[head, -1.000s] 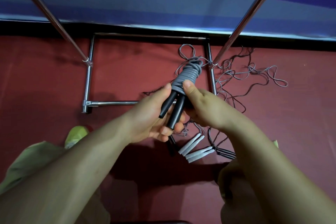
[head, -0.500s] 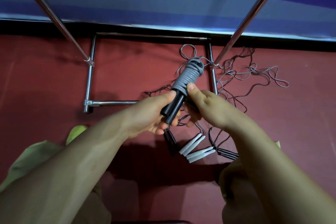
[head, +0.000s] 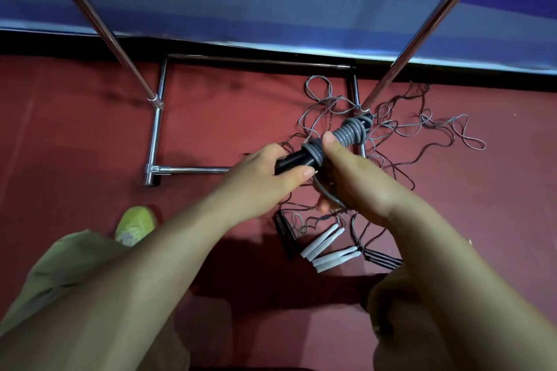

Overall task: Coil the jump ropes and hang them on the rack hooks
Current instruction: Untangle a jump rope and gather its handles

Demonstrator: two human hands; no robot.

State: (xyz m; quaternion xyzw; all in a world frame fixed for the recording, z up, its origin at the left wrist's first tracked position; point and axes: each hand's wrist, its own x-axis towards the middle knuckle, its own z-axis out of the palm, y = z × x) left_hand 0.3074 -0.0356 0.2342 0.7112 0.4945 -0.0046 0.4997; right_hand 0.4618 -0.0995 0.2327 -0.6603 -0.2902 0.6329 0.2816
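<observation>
coiled rope [head: 349,132] grey — handles [head: 297,160] black | floor [head: 90,135] red | shoe [head: 137,224] lime

Tangled ropes [head: 401,141] and handles [head: 328,250] crowd the right rack pole [head: 422,30]; bare floor [head: 226,117] lies left.

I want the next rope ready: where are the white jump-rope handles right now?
In the head view, the white plastic jump-rope handles lie on the red floor right of centre, beneath the right hand, between black handles.

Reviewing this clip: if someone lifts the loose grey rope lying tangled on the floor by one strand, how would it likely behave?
The loose grey rope looks thin and lies in slack loops, so it would probably hang floppy. It is interlaced with the dark rope, so it would likely snag and drag that along.
</observation>
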